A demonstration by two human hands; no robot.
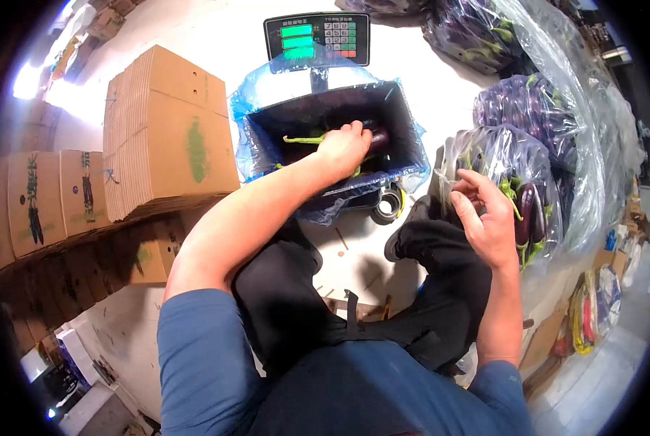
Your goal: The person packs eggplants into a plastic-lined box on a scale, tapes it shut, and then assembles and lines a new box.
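My left hand reaches down into a box lined with blue plastic film, its fingers closed over a dark purple eggplant. A green stem shows to the left of that hand, and other dark eggplants lie beneath it, mostly in shadow. My right hand is held to the right of the box with thumb and fingers apart and nothing between them. Beside it stands a clear plastic bag of eggplants; several eggplants with green caps show at its front.
Behind the box stands a scale display with lit green screens. Flattened cardboard boxes are stacked at left. More bagged eggplants line the right under clear plastic sheeting. A roll of tape lies near my feet.
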